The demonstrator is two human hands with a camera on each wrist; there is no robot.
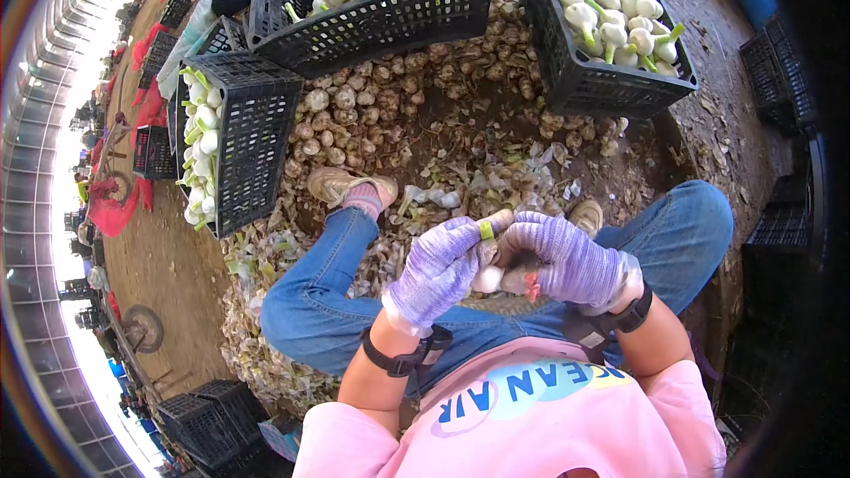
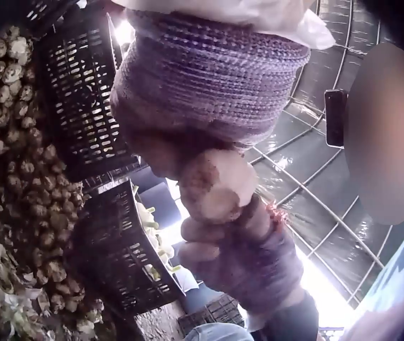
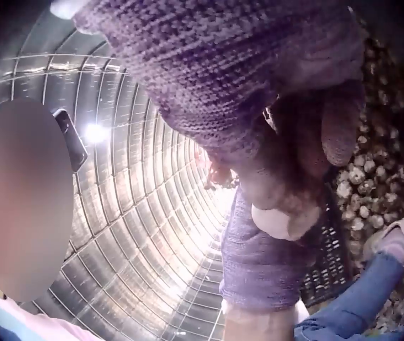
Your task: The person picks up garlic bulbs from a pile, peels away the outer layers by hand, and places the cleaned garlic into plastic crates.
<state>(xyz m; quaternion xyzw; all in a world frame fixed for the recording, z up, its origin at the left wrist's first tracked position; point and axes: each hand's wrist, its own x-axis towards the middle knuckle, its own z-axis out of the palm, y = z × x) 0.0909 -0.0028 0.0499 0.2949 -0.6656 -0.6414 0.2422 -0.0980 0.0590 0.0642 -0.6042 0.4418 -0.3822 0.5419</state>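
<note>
A garlic bulb (image 1: 488, 279), white with a brownish patch in the left wrist view (image 2: 220, 186), is held between both hands above the lap. The left hand (image 1: 436, 273), in a purple knit glove, grips it from one side, near a green stem piece (image 1: 486, 230). The right hand (image 1: 562, 257), gloved alike, has its fingers curled round the bulb's other side, with something small and red at the glove. In the right wrist view the bulb (image 3: 287, 219) shows pale between the gloved fingers, which partly hide it.
Black crates (image 1: 381, 22) of white garlic stand ahead, at the left (image 1: 257, 142) and right (image 1: 611, 88). Unpeeled bulbs (image 1: 354, 115) are heaped between them. Peeled skins (image 1: 283, 336) cover the ground round the legs. Empty crates (image 1: 212, 420) are stacked at the lower left.
</note>
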